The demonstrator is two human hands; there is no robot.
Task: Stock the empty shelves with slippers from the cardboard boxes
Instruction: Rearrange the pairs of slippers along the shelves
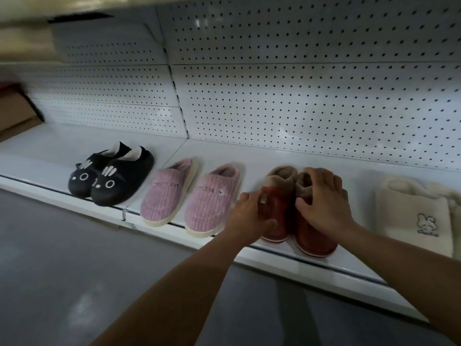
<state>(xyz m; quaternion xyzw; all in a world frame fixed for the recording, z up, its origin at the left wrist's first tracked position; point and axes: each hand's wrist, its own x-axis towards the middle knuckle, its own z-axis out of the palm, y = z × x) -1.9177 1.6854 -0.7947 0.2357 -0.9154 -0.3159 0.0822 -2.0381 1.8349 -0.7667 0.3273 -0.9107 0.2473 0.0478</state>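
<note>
Left grip: fingers curled over the outer side of the left red slipper, thumb along its toe, so it holds that slipper; fingertips are hidden behind the shoe. Right grip: fingers spread and bent over the fuzzy tan collar and upper of the right red slipper, gripping from above; palm contact is hard to confirm. Both red slippers sit side by side on the white shelf, touching each other, toes at the front edge. Small tag on the left one is blurred, unreadable. Left of them, just beside: pink slippers, soles down, stitched lettering on the uppers only partly legible. Further left: black slippers with cartoon faces, pressed together, straddling the seam between two shelf sections. Right of the red pair: cream slippers with a small bunny embroidery, text under it too small to read; the second of that pair is cut off by the frame edge. Perforated back panel behind everything. Far left, a cardboard box, heavily blurred and cropped, contents not visible. Grey floor below the shelf.
</note>
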